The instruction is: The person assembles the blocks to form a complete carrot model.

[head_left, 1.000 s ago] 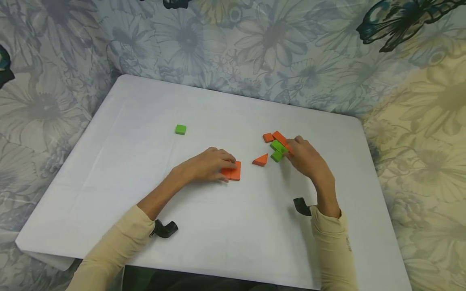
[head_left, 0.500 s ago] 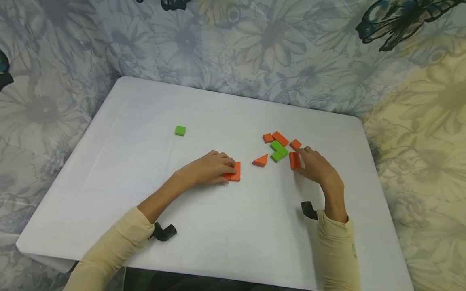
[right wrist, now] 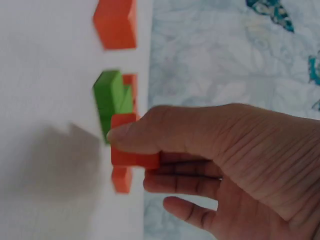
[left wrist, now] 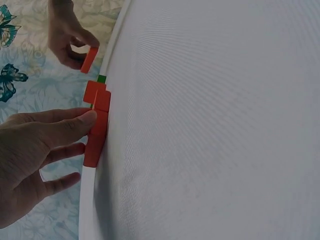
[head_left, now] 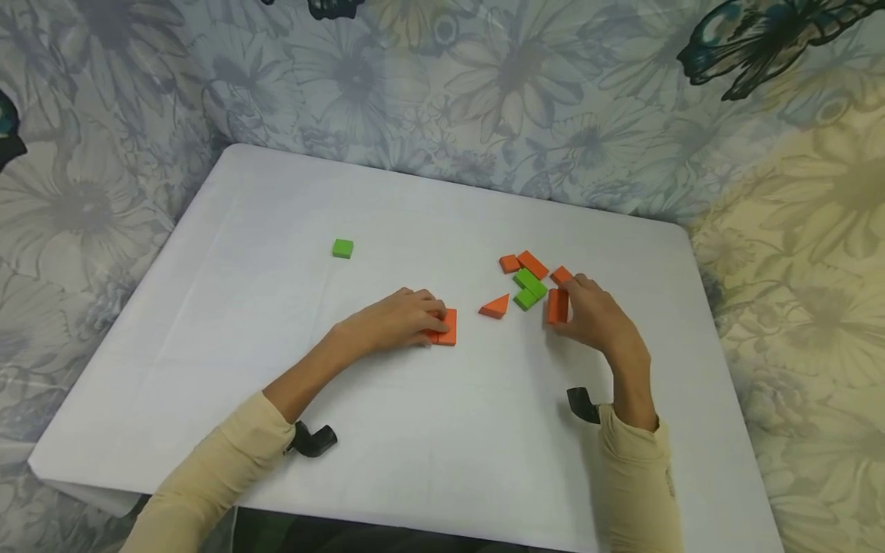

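Observation:
Toward the middle of the white table my left hand point(head_left: 397, 319) grips a pair of orange blocks point(head_left: 448, 330) lying side by side. In the left wrist view its thumb presses on their near face point(left wrist: 97, 145); the fingers partly cover them. My right hand point(head_left: 600, 316) pinches a rectangular orange block point(head_left: 555, 307) between thumb and fingers, held just off the table and tilted. Left of this block lie two touching green blocks point(head_left: 529, 287), and a small orange block point(head_left: 561, 274) lies just behind it. An orange triangular block point(head_left: 495, 307) rests between the two hands.
Behind the green blocks lie a small orange block point(head_left: 508, 263) and an orange rectangular block point(head_left: 533, 264). A lone green block point(head_left: 343, 248) sits farther left. Flower-patterned cloth point(head_left: 512, 84) hangs beyond the table point(head_left: 442, 445).
My right hand has drawn an orange block out of the group, rightward and nearer, then shifted slightly left with it. My left hand has barely moved on its pair of orange blocks.

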### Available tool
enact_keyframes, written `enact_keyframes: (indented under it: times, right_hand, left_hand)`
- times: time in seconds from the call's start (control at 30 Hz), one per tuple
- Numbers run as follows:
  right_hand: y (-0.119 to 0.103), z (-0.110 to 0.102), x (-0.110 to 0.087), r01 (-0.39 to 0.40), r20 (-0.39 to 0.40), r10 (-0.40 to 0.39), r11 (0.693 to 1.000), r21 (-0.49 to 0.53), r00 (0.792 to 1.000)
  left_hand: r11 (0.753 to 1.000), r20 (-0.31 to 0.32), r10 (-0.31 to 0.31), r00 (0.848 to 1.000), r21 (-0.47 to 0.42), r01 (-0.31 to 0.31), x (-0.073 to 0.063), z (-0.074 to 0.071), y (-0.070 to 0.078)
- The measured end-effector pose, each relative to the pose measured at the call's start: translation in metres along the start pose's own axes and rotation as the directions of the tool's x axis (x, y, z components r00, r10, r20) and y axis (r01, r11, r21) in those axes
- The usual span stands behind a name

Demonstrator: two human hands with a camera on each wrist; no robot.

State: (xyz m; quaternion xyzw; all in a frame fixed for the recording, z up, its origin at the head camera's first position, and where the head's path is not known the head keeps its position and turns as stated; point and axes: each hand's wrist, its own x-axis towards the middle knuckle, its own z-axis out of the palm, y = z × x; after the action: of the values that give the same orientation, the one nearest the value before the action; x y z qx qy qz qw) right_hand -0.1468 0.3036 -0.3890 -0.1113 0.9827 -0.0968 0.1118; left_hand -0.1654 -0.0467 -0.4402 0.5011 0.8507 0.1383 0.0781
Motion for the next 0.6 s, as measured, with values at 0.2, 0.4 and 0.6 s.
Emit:
enact_keyframes:
  times: [0.2,0.4,0.6]
  right_hand:
    - [-0.042,0.001,-0.001,0.223,-0.095,-0.22,0.975,0.024,0.971]
    - [-0.085,0.018,0.009,0.362,-0.085,-0.37,0.928,-0.09,0.925]
    - [-0.107,0.039,0.022,0.35,-0.016,-0.363,0.909,-0.225,0.932]
  left_hand:
    - [1.0,-0.005,-0.001,1.0,-0.013,0.001,0.0,-0.001,-0.001]
    - [1.0,-0.004,0.01,1.0,-0.001,-0.01,0.001,-0.002,-0.001]
    - [1.0,-0.002,0.017,1.0,-0.002,-0.017,0.002,-0.001,-0.002]
